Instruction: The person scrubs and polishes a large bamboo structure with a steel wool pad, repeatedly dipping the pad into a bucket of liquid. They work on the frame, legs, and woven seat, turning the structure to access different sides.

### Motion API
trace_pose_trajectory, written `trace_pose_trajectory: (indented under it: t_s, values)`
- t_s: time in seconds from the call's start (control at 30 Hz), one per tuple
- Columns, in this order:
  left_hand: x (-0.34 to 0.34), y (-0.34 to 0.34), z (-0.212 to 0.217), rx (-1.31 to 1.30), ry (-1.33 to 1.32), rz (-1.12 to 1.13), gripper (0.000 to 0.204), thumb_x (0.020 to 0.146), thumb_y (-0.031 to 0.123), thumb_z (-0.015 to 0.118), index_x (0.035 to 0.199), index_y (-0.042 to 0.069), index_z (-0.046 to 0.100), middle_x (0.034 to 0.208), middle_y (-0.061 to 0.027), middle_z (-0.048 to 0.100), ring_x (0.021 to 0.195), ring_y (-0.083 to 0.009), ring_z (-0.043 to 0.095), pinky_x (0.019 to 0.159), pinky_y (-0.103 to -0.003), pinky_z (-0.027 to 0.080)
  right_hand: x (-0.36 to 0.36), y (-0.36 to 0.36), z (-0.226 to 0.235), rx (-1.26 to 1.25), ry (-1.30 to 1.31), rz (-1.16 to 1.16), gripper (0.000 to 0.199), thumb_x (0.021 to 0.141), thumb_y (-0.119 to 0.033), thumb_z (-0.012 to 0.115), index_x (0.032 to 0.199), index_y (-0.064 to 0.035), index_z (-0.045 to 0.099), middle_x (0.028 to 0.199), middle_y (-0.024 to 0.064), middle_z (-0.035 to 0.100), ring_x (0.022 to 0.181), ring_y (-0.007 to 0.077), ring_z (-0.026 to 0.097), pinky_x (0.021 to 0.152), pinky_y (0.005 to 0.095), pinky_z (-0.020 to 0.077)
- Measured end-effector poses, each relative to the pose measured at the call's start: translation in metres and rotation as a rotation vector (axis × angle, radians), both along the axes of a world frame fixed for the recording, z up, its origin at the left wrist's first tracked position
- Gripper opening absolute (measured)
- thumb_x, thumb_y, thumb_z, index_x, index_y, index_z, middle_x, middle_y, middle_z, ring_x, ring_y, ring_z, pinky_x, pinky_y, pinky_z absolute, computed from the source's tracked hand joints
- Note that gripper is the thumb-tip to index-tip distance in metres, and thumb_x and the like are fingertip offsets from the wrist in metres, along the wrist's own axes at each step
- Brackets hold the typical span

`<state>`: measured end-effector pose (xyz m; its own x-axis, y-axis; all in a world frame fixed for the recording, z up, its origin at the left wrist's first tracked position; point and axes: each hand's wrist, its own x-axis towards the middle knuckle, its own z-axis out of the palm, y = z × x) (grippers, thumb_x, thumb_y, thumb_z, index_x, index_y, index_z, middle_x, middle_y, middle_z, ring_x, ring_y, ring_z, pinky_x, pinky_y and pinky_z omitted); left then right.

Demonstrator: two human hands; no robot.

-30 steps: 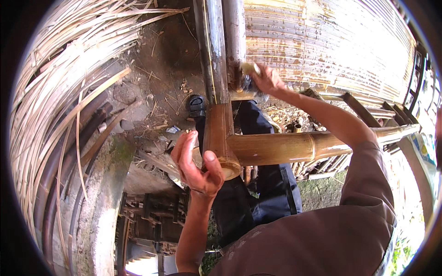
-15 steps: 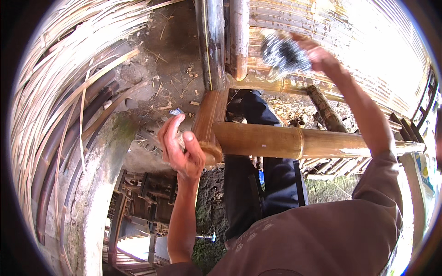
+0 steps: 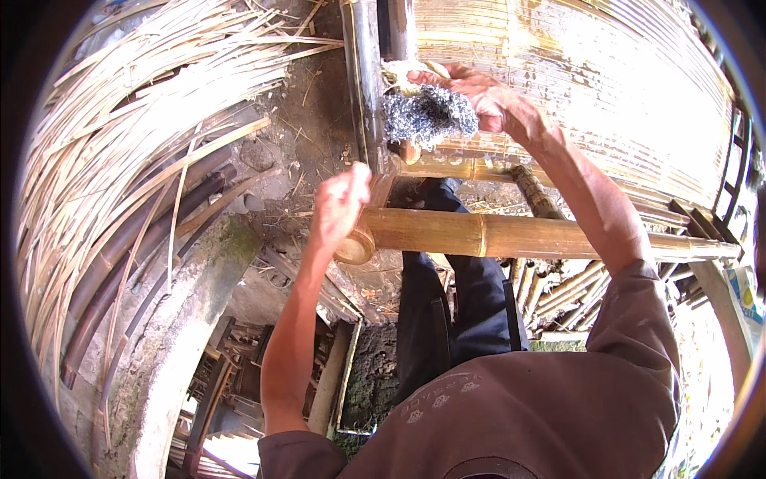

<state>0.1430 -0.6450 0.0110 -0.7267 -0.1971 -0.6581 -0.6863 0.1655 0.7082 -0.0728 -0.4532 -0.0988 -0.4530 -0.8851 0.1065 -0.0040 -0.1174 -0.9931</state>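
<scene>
Right hand (image 3: 491, 104) had fingers bent around a shaggy silver metal-wool scourer (image 3: 431, 114), beyond the left part of a thick golden-brown round bamboo crosspole (image 3: 550, 237). Left hand (image 3: 338, 211), blurred, was near the crosspole's left end, fingers partly curled; couldn't tell if it gripped anything.

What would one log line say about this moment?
right hand: holding silver scouring wool | left hand: blurred, near bamboo rail | far left: pale strips

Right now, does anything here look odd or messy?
The slatted panel right of the metal scourer looks blotchy, perhaps wet, against its paler parts. At left, pale strips straggle untidily across darker poles.
</scene>
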Motion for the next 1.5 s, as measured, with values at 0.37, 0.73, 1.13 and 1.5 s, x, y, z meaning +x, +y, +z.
trace_pose_trajectory:
  t_s: [0.37,0.73,1.13,1.5]
  values:
    - [-0.049,0.052,0.011,-0.803,0.169,-0.502,0.02,0.094,0.011,0.05,0.107,-0.003,0.056,0.1,-0.0231,0.06,0.09,-0.0372,0.061,0.08,-0.052,0.047,0.106,-0.027,0.073,0.34,-0.997,-0.101,0.077,0.087,-0.051,0.068,0.148,-0.0161,0.037,0.143,0.0129,0.047,0.135,0.024,0.039,0.11,0.046,0.0361]
    - [0.082,0.011,-0.001,-0.381,-0.095,0.121,0.043,0.103,0.026,0.038,0.134,-0.002,0.05,0.125,-0.0234,0.058,0.119,-0.037,0.055,0.103,-0.042,0.041,0.136,-0.019,-0.175,0.878,1.042,0.086,0.054,0.098,-0.03,0.048,0.144,-0.0029,0.037,0.149,0.0228,0.037,0.134,0.0383,0.042,0.098,0.0524,0.0484]
    - [0.089,0.029,-0.024,-0.659,0.165,0.227,0.042,0.101,0.03,0.04,0.105,-0.006,0.062,0.101,-0.0203,0.064,0.094,-0.0369,0.059,0.084,-0.045,0.046,0.174,-0.055,-0.17,0.817,0.695,0.943,0.025,0.093,-0.017,0.051,0.106,-0.0097,0.071,0.126,0.0108,0.057,0.123,0.0337,0.05,0.107,0.051,0.0387]
    - [0.09,0.028,-0.027,-0.716,0.18,0.169,0.05,0.102,0.038,0.037,0.105,-0.005,0.062,0.104,-0.0186,0.064,0.096,-0.0342,0.059,0.088,-0.043,0.044,0.196,-0.047,-0.168,1.059,0.418,0.507,0.037,0.084,-0.018,0.062,0.121,-0.015,0.065,0.138,0.0111,0.042,0.131,0.0359,0.036,0.098,0.0461,0.0472]
